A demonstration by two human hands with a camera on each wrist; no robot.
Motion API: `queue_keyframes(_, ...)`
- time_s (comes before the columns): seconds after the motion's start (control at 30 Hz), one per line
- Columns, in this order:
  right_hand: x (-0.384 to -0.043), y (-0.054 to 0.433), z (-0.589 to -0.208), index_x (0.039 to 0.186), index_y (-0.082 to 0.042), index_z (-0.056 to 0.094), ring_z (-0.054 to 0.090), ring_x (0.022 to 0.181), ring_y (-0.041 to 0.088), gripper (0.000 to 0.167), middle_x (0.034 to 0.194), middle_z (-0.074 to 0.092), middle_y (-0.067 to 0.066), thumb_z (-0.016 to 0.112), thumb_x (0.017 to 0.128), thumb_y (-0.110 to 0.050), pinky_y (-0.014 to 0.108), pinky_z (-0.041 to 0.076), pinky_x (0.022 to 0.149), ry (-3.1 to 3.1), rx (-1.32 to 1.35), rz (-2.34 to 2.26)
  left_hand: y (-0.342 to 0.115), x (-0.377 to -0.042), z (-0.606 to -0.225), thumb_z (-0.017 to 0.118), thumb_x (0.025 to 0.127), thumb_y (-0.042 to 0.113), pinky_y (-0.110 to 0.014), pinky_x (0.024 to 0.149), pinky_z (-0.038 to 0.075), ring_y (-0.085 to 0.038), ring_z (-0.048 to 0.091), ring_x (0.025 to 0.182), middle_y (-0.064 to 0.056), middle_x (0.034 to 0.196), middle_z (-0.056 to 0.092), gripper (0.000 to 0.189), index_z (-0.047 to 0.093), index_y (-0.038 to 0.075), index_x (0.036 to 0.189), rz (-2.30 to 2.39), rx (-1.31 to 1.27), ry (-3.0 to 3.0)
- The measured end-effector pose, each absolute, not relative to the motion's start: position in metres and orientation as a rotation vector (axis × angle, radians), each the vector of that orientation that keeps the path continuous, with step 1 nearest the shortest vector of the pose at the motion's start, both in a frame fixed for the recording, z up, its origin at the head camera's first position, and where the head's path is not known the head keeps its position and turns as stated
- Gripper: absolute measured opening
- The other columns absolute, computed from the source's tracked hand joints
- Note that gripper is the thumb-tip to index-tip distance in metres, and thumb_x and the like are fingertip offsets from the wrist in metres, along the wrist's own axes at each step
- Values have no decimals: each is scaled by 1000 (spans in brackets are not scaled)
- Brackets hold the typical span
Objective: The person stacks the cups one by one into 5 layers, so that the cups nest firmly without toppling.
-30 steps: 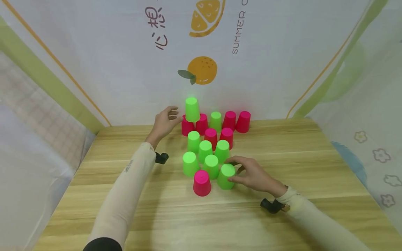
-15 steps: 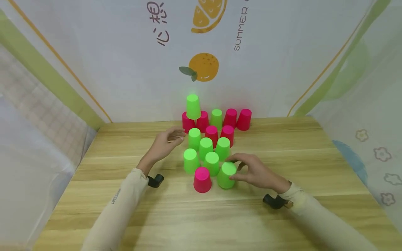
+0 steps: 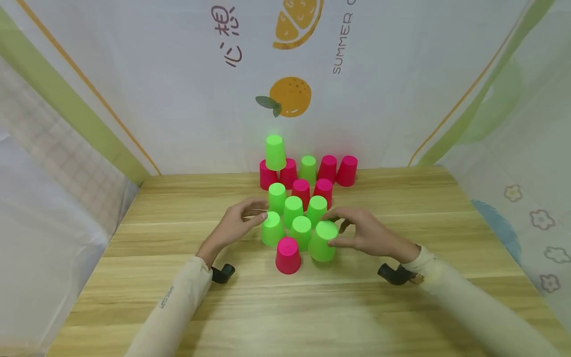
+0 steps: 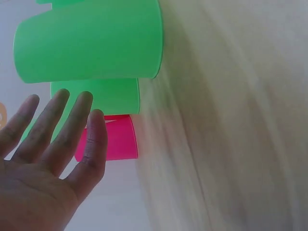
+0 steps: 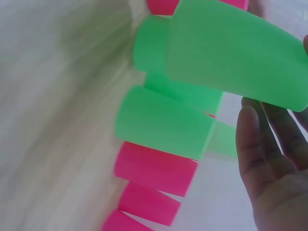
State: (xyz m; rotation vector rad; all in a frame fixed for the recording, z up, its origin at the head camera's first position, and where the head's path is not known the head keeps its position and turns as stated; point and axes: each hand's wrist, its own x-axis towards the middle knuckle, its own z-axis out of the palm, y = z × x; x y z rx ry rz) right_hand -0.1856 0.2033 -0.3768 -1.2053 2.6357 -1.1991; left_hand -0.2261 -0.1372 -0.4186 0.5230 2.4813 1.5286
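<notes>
In the head view my right hand [image 3: 372, 235] pinches a green cup [image 3: 322, 244] near its upturned base, thumb on the near side. The right wrist view shows this green cup [image 5: 236, 53] raised off the table and slightly tilted. My left hand [image 3: 236, 224] has its fingers extended beside the left green cup [image 3: 271, 230]; the left wrist view shows nothing in that hand [image 4: 43, 178]. Between the hands stand another green cup [image 3: 300, 234] and a pink cup [image 3: 288, 256] nearest the person, both upside down.
Behind them are more upside-down green cups [image 3: 293, 212] and pink cups [image 3: 323, 192]. At the back, one green cup [image 3: 275, 152] sits on top of two pink cups [image 3: 268, 177]. A printed white cloth [image 3: 379, 114] hangs behind the wooden table [image 3: 285, 307].
My left hand has come back toward the person, from the stacked cup at the back to beside the front-left green cup. My right hand has lifted its green cup slightly.
</notes>
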Motion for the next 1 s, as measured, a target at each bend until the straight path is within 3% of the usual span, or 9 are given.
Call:
queue_keyframes(0.3, -197, 204, -345, 123, -6, 66, 66, 100, 17, 47, 119, 70, 5, 85, 80, -14, 30, 61, 81, 2627, -1189, -1134, -134, -224, -424, 71, 94, 24, -44, 102, 56, -34, 59, 130, -12, 141, 60, 50, 55, 9, 139, 1540, 572, 2407)
queue_keyframes(0.63, -219, 199, -318, 119, -5, 68, 67, 101, 19, 41, 115, 72, 6, 84, 81, -13, 31, 61, 78, 2565, -1199, -1099, -127, -223, -427, 76, 89, 19, -41, 94, 60, -33, 68, 114, -14, 128, 65, 50, 58, 6, 135, 1546, 581, 2360)
queue_keyframes(1.0, -255, 194, -304, 119, -1, 67, 65, 92, 20, 43, 107, 70, 10, 83, 81, -10, 26, 60, 77, 2590, -1153, -1124, -131, -223, -432, 79, 86, 13, -44, 101, 57, -33, 67, 117, -15, 130, 64, 56, 56, 5, 136, 1575, 625, 2356)
